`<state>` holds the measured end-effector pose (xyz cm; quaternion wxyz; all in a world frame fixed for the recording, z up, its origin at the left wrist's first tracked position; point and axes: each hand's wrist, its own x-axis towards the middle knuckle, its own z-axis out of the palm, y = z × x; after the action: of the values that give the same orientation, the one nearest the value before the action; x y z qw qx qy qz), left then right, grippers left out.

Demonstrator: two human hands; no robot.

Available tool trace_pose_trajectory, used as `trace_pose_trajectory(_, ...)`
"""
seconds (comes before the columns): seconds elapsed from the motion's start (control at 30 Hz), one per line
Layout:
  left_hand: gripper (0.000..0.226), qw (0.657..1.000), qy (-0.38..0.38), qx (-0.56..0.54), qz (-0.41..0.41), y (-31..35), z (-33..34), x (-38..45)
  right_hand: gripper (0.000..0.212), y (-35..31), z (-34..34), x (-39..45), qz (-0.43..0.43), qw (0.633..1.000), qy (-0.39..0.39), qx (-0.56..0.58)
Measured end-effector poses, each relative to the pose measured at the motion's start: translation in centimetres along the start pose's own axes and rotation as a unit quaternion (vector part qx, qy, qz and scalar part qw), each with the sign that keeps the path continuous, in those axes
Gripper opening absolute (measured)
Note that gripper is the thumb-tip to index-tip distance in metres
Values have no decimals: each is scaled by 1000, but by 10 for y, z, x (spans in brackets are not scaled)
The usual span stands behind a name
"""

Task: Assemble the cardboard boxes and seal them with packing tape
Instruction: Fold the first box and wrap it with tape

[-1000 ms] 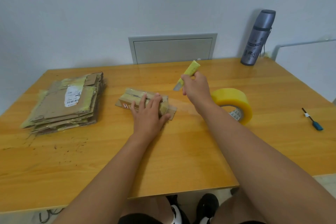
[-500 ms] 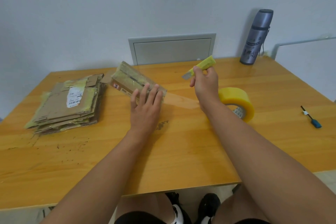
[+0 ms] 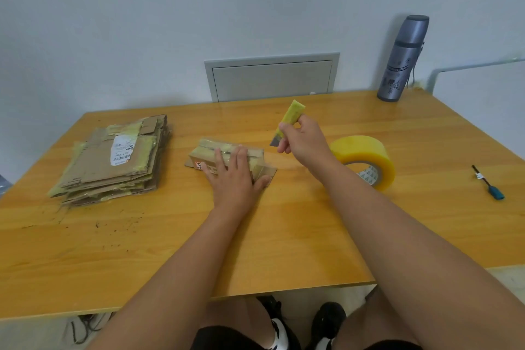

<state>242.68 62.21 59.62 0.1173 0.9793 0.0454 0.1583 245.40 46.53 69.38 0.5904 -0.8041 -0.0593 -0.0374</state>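
A small cardboard box (image 3: 227, 152), wrapped in yellowish tape, lay on the wooden tabletop (image 3: 170, 236) near its middle, with a flap of cardboard showing from under its near edge. The left hand (image 3: 234, 176) rested flat on top of the box, its fingers (image 3: 218, 159) straight and spread, pressing down on the taped surface, the thumb lying by the box's right end. Just to the right and apart from the box, the right hand (image 3: 305, 140) was raised above the tabletop with its fingers curled round a yellow utility knife (image 3: 287, 125), the short blade pointing down and to the left toward the box (blade and box were not touching). The roll of packing tape (image 3: 366, 160) stood on its edge on the tabletop behind the right forearm. At the left side sat a stack of flattened cardboard boxes (image 3: 113, 159), the top one bearing a white label. A grey flask (image 3: 403, 58) stood upright at the far right corner against the wall, and a small blue-handled tool (image 3: 488, 182) lay near the right edge, well apart from the rest.
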Motion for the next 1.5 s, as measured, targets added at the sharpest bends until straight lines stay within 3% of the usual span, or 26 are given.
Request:
trace_pose_trajectory(0.23, 94, 996, 21, -84, -38, 0, -6, 6, 18, -2, -1, -1, -1, 1000, 4, 17)
trace_pose_trajectory(0.53, 79, 997, 74, -8, -1, 0, -12, 13, 18, -1, -6, -1, -11, 1000, -2, -11)
trace_pose_trajectory(0.63, 68, 995, 98, -15, 8, -2, -10, 8, 24, 2, -5, 3, -5, 1000, 15, -24)
trace_pose_trajectory(0.77, 52, 994, 107, -31, 17, -4, 1, -1, 16, 5, -1, 7, 17, 997, -11, -69)
trace_pose_trajectory(0.93, 53, 998, 61, -6, 11, -4, 4, -1, 21, 6, 2, 7, 39, 995, -45, -83)
trace_pose_trajectory(1.3, 51, 992, 117, 5, 49, -6, 11, -1, 20, 5, 8, 9, 62, 992, -34, -108)
trace_pose_trajectory(1.5, 49, 991, 122, 10, 49, -7, 12, 2, 32, 3, 5, 6, 47, 992, -30, -112)
